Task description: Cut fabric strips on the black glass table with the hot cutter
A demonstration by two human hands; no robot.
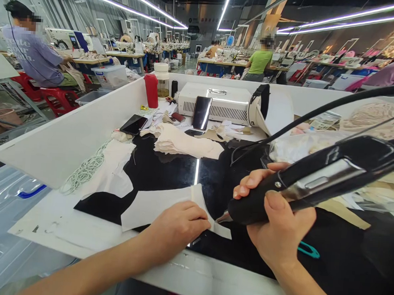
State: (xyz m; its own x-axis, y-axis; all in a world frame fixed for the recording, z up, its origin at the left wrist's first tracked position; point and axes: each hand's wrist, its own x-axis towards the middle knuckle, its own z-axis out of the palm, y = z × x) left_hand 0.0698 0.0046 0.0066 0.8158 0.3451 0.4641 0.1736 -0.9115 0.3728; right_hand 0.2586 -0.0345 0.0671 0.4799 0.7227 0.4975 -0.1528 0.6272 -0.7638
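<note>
A white fabric piece (162, 204) lies across a glossy black work surface (155, 167) in front of me. My left hand (179, 226) is closed, its fingers pinching or pressing the fabric along its front edge. My right hand (279, 223) is wrapped round a black corded handheld tool (318, 177) with a silver panel and a narrow metal tip. The tip meets the fabric near its right end, just right of my left fingers. Behind it lies a stack of pale pink fabric pieces (184, 141). More white fabric (111, 166) sits at the left.
A pale green cord bundle (87, 169) lies by the left board. At the back stand a white vented box (216, 102), a phone (201, 113), a red cup (151, 90) and a jar (161, 80). A teal loop (308, 249) lies right. The tool's black cable arcs above the table.
</note>
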